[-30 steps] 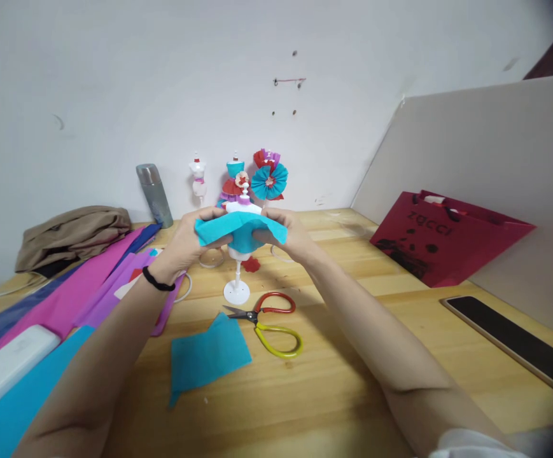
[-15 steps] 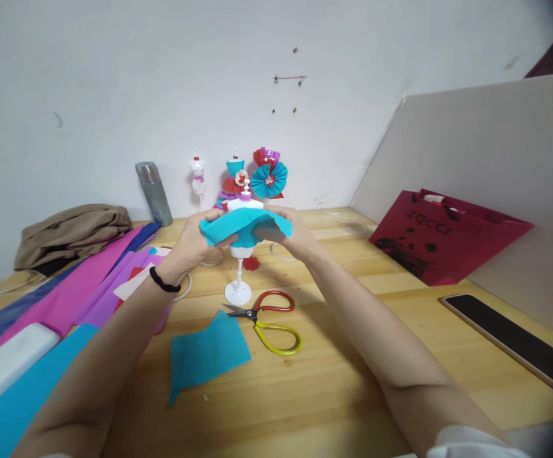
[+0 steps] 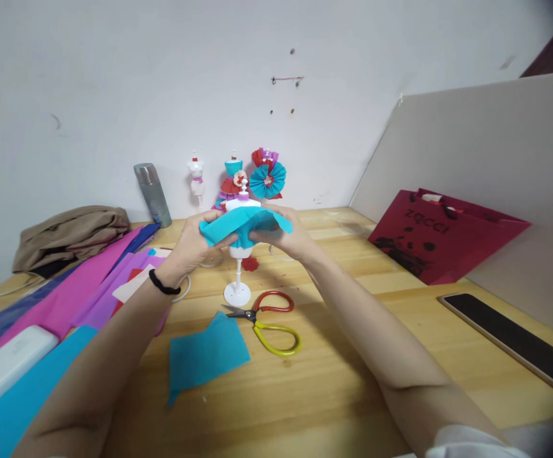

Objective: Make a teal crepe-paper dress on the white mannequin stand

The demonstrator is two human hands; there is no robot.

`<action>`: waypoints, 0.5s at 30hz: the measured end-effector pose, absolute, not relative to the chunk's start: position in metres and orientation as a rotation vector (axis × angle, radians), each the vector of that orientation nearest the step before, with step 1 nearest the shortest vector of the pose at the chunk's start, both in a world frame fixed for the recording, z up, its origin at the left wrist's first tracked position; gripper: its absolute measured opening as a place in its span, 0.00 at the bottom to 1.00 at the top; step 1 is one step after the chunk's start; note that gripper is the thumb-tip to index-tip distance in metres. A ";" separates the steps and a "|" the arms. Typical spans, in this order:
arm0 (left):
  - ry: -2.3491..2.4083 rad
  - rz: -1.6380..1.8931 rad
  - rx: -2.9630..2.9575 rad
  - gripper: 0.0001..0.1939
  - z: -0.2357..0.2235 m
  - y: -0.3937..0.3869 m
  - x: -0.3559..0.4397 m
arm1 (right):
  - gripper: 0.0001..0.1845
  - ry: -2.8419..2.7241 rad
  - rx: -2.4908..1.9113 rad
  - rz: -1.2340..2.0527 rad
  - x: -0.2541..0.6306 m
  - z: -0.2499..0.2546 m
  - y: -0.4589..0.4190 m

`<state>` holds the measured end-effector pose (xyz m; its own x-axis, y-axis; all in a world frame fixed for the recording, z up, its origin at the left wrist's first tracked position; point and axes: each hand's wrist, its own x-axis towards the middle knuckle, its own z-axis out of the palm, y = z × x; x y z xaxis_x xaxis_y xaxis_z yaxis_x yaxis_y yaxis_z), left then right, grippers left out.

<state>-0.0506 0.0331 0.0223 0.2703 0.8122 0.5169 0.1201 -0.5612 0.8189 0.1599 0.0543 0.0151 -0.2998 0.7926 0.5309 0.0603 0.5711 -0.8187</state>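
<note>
A piece of turquoise crepe paper (image 3: 245,224) lies across the front of a small white mannequin (image 3: 240,252), which stands upright on a round base. My left hand (image 3: 203,236) grips the paper's left side, thumb below it. On the opposite side my right hand (image 3: 288,234) pinches the paper, with its thumb in front near the mannequin's waist. Some fingertips of both hands are hidden behind the paper. Below the mannequin lie scissors (image 3: 261,317) with one red and one yellow handle. Beside them a cut turquoise piece (image 3: 207,351) rests flat on the table.
Several dressed mannequins (image 3: 233,170) stand at the wall, near a grey flask (image 3: 153,194). Coloured paper sheets (image 3: 83,280), a brown cloth (image 3: 73,235) and a white case (image 3: 11,369) lie left. A red paper bag (image 3: 441,235) and a phone (image 3: 510,340) are right.
Both hands stay at the mannequin with the paper. My right thumb has shifted slightly left, closer in toward the waist. The whole view has moved very slightly.
</note>
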 end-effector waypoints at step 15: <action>0.913 1.410 1.838 0.20 0.021 0.035 -0.048 | 0.15 -1.710 -0.696 0.956 0.162 0.022 0.050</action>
